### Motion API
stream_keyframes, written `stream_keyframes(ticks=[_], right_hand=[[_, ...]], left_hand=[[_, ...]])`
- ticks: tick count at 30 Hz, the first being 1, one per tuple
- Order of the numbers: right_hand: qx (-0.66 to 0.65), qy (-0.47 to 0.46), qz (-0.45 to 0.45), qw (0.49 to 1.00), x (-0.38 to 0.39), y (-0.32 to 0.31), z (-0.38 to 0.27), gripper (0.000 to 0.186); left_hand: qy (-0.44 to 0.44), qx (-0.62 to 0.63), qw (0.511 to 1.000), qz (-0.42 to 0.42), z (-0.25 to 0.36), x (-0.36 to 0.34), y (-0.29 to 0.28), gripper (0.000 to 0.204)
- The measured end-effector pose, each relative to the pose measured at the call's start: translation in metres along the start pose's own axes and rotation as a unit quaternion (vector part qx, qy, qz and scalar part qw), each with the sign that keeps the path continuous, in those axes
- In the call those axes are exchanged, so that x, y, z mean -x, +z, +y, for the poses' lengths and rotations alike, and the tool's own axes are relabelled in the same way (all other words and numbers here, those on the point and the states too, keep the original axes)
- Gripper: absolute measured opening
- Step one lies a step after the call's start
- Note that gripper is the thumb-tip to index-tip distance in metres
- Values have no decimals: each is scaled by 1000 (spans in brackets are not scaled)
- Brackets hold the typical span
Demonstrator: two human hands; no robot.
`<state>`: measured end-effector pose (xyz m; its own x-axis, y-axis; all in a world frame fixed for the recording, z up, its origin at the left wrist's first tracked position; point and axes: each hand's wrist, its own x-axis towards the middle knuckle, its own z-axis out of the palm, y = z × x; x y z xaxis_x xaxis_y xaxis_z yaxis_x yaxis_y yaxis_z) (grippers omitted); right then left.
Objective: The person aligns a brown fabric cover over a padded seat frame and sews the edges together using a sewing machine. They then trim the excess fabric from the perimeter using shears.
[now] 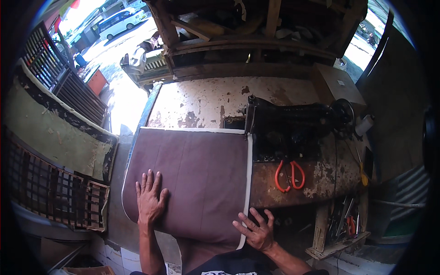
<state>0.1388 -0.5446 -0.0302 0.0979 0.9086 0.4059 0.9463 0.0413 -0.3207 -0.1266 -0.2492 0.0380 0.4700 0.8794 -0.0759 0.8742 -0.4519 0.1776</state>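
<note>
A large brown panel of upholstery material [192, 174] with white edging lies over the left part of the worktable and hangs down toward me. My left hand [151, 197] rests flat on its left side, fingers spread. At its lower right edge is my right hand [256, 229], fingers apart, touching the white edging [249, 183]. The panel's far right corner sits at the needle end of a black sewing machine [293, 121]. Whether the needle is in the material is too small to tell. Scissors with red-orange handles [290, 176] lie on the table right of the panel.
A thread cone [365, 124] stands beside the machine's handwheel, near a cardboard box [339, 82]. Tools hang in a wooden rack [341, 229] below the table's right end. Old seat frames [59, 133] lean at left. A wooden shelf structure [252, 46] stands behind the table.
</note>
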Motion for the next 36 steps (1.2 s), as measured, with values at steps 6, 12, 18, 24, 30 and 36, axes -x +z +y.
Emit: stream_keyframes(ticks=[6,12,18,24,30,36], right_hand=[[43,23,15,999,-12,-8,2,50],[55,40,0,998,-25,-18,3,52],[60,60,17,996,-35,-20,4,55],[55,80,30,995,-50,-22,9,52],[31,82,43,995,-64,-22,19,51],[23,85,38,995,-81,-22,33,52]], left_hand=[[4,7,1000,21,1,-9,6,69],[-3,8,1000,24,6,-19,7,68],[-6,7,1000,22,11,-29,7,68],[-15,11,999,29,15,-41,10,67],[-13,5,999,35,15,-56,12,67],[-10,4,999,39,16,-76,19,67]])
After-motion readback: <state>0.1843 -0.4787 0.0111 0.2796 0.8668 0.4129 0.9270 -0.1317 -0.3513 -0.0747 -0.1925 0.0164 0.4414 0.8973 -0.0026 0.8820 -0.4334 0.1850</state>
